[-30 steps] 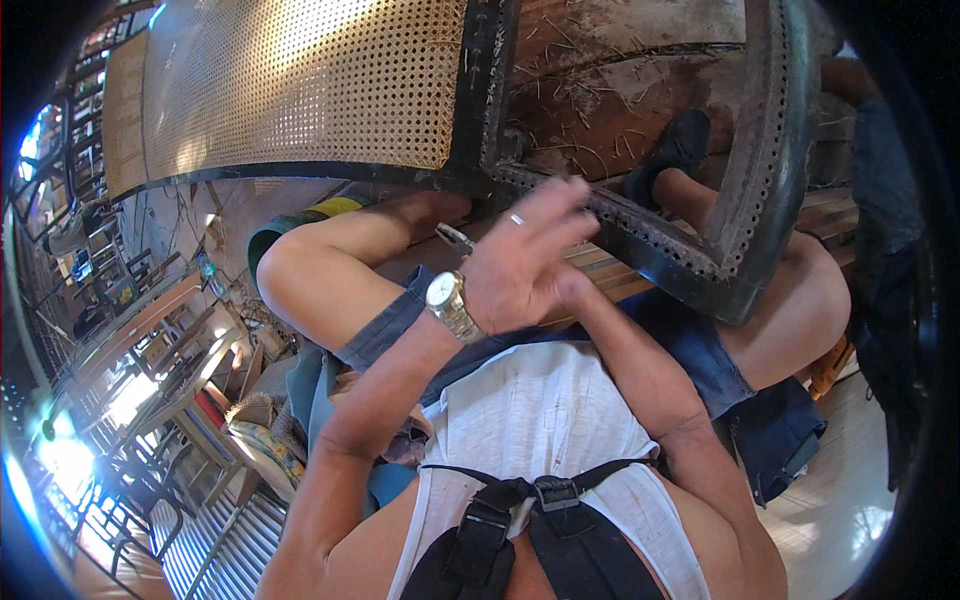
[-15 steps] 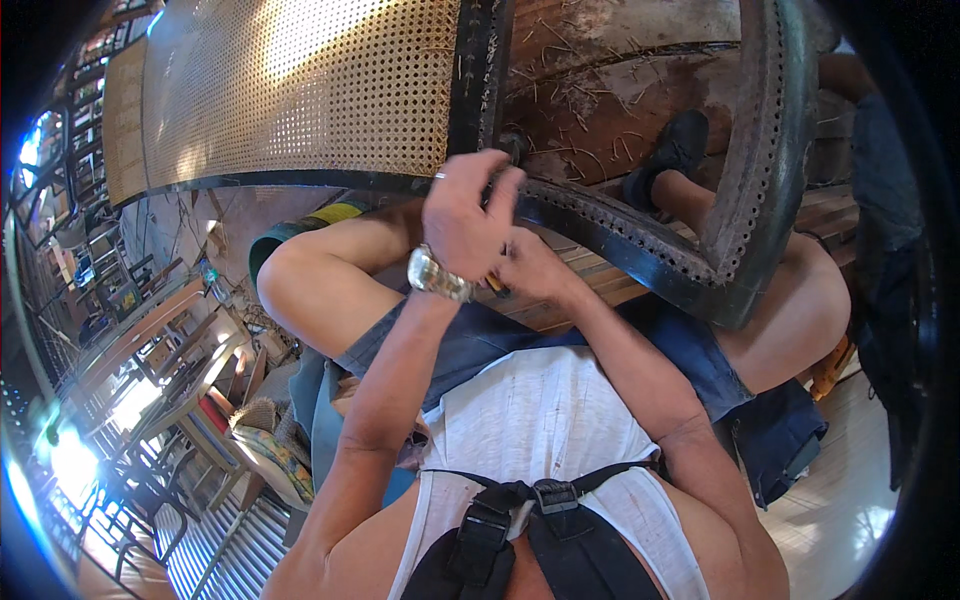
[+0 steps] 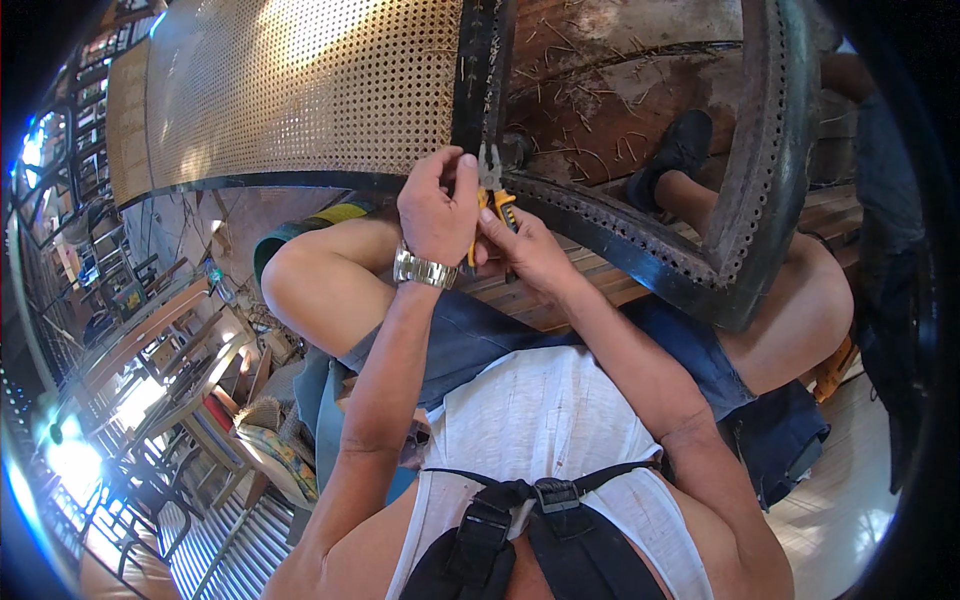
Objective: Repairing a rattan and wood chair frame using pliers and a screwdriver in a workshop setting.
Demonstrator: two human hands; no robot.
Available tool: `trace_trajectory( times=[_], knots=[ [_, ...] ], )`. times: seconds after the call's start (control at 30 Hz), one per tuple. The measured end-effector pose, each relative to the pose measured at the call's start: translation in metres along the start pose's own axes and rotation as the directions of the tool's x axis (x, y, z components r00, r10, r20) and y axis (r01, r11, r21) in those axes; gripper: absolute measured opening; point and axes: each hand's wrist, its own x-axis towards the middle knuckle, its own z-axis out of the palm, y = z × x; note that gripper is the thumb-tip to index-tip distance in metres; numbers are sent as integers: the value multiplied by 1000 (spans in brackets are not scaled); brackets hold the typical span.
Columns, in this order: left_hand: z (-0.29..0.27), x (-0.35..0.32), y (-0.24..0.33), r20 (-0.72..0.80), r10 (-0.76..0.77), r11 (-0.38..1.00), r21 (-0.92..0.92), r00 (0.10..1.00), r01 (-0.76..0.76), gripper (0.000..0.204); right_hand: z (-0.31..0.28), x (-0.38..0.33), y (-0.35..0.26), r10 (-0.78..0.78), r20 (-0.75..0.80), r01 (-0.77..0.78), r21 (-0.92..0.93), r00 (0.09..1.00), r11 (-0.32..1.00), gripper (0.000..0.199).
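Observation:
Yellow-and-black long-nosed pliers [image 3: 499, 199] are held in my right hand [image 3: 522, 247], thumb on the handle. Their grey jaws point up toward the dark bar between the two parts of the wooden frame [image 3: 607, 232]. Right beside them, my left hand [image 3: 437, 210], wearing a metal watch, is closed at the edge of the woven cane panel [image 3: 320, 105]. Its fingertips are partly hidden, so whatever they hold cannot be made out. Along the open part of the frame runs a row of small holes.
Loose cane scraps [image 3: 575, 95] lie on the reddish-brown surface seen through the open frame. My bent legs sit under the frame. Another person's dark trousers [image 3: 888, 250] show at the right. Stacked chairs and wooden parts [image 3: 165, 360] crowd the left.
My left hand has moved left and a little down, and its raised, spread fingers have closed. The pliers, mostly hidden before, now show with their jaws up by the bar.

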Motion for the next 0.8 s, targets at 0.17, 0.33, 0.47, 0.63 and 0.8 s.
trace_trajectory(
  times=[0.17, 0.33, 0.47, 0.63, 0.8],
  knots=[
    [0, -14, -14, 67, -12, 1000, 7, 998, 12, 26, 0, 5, -4, 29, -11, -28, 51, 1000, 998, 30],
    [-2, -20, -7, 54, -21, 999, -25, 998, 22, 25, 5, 1, -9, 59, 51, -65, 117, 997, 991, 31],
    [-2, -21, -15, 76, -71, 996, -42, 995, 74, 24, 7, 2, -12, 91, 50, -96, 108, 995, 990, 32],
    [6, -17, -19, 87, -49, 999, 7, 995, 49, 24, -3, 8, -3, 59, -1, -59, 105, 998, 993, 32],
    [2, -18, -21, 46, 12, 1000, 5, 999, -12, 22, 6, 3, -13, 99, 6, -99, 102, 995, 990, 32]
  ],
)
